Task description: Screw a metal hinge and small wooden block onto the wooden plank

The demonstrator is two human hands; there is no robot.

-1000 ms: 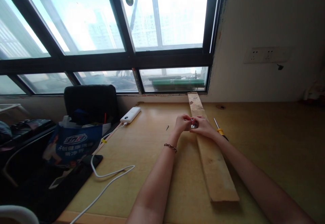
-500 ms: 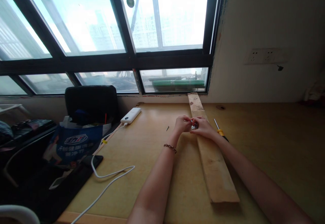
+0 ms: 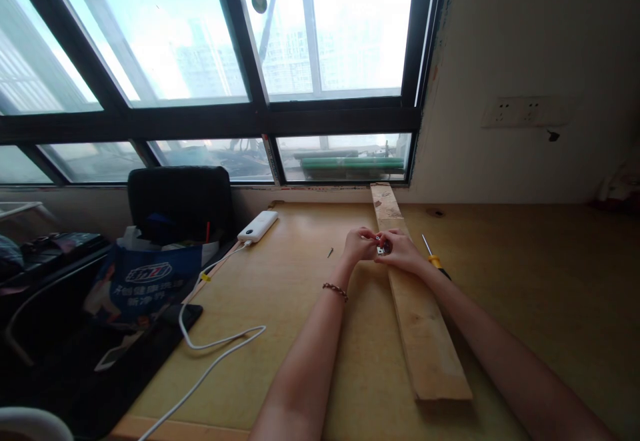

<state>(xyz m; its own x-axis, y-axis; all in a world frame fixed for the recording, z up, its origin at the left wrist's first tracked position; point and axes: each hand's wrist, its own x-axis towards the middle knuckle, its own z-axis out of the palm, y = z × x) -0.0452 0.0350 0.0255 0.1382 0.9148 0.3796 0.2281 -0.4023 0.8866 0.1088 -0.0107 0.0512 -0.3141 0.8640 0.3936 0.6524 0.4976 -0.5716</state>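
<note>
Both hands meet over a long wooden board that lies lengthwise on the table. My left hand pinches one side of a small shiny metal piece, its fingers closed. On the other side, my right hand has thumb and fingers closed round the same piece. The fingers cover much of it, so its exact kind does not show. A screw lies on the table left of my left hand. Beyond my right wrist rests a screwdriver with a yellow and black handle.
A white power bank with a white cable lies at the table's left edge. A black chair holding a blue bag stands to the left. Behind the table are a window and a wall with sockets.
Almost nothing differs. My fingers have shifted very slightly round the small metal piece, and the view has moved a touch.
</note>
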